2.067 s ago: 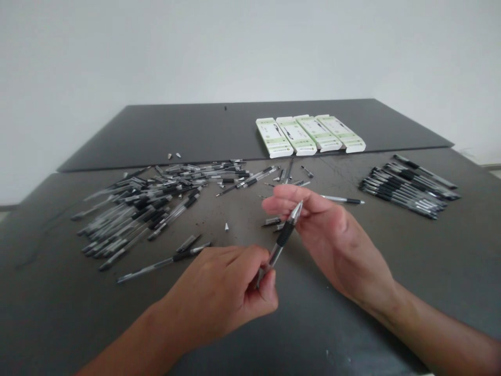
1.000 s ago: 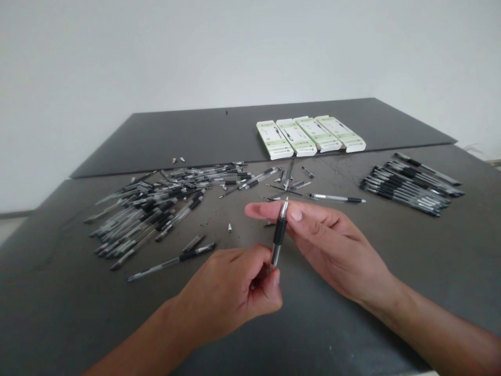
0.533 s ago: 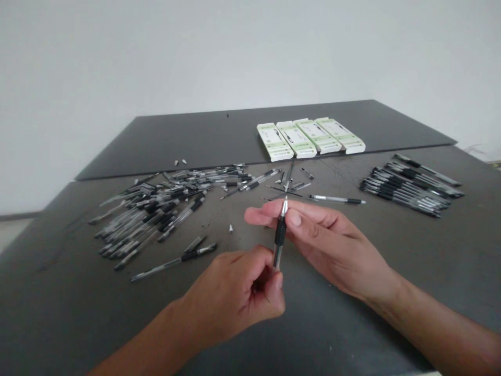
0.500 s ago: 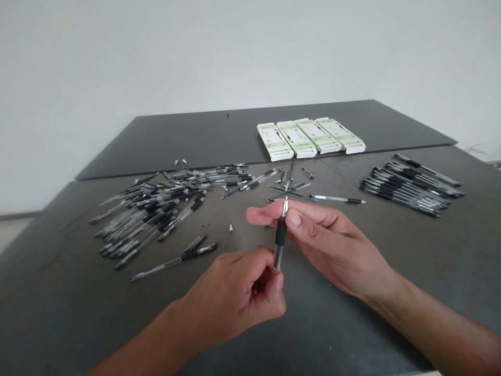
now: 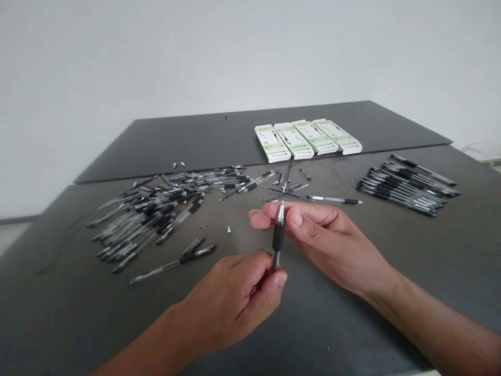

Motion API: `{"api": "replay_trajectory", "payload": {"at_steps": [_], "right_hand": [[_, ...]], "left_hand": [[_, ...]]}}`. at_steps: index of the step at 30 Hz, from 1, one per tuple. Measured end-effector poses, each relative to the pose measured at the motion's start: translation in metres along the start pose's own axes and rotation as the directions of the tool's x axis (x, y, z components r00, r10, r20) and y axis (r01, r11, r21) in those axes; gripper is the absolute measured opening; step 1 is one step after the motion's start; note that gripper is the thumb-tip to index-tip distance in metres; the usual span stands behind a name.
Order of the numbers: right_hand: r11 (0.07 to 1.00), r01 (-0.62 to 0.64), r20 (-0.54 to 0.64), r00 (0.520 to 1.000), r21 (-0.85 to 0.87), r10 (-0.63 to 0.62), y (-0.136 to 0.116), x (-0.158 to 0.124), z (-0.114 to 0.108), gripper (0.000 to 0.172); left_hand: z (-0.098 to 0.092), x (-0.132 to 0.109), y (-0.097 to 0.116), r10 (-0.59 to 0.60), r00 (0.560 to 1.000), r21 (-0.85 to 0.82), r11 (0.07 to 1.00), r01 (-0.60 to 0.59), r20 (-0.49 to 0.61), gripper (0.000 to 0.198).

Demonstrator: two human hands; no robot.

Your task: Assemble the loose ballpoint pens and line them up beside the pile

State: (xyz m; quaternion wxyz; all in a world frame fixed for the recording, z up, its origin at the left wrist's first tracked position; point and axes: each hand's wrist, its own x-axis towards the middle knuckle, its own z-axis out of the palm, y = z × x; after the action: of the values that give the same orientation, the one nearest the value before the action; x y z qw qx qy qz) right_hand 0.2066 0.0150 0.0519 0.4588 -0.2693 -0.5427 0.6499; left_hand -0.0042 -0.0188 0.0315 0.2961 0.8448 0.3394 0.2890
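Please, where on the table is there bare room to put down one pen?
Two patches look bare: the near right tabletop, between the pen row and the right forearm; and the rear board's strip right of the four pen cartons. Crowded: the pen heap at left and loose pen parts beyond the right hand.

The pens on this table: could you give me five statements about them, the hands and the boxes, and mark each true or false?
1. The left hand grips a pen. True.
2. The right hand is close by the pen's silver tip. True.
3. The silver tip is hidden inside the left hand. False: it shows beyond the black grip.
4. Four green-and-white boxes lie side by side. True.
5. The jumbled pens lie right of the neater pen group. False: they lie to its left.
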Motion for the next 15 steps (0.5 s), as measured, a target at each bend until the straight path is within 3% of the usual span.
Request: {"api": "replay_trajectory", "payload": {"at_steps": [4, 11, 15], "right_hand": [[0.998, 0.019, 0.045, 0.999, -0.059, -0.017, -0.0028, 0.0002, -0.0015, 0.02], [0.992, 0.011, -0.059, 0.998, -0.129, -0.019, -0.0012, -0.0002, -0.0051, 0.015], [0.993, 0.006, -0.051, 0.999, -0.115, -0.012, 0.0002, -0.0004, -0.0051, 0.016]], "left_hand": [[0.0005, -0.0004, 0.0003, 0.001, 1.0, 0.002, 1.0, -0.001, 0.011, 0.021], [0.0039, -0.0002, -0.0049, 0.01, 1.0, 0.019, 1.0, -0.009, -0.019, 0.022], [0.0022, 0.0007, -0.0029, -0.017, 1.0, -0.001, 1.0, 0.017, 0.003, 0.023]]}}
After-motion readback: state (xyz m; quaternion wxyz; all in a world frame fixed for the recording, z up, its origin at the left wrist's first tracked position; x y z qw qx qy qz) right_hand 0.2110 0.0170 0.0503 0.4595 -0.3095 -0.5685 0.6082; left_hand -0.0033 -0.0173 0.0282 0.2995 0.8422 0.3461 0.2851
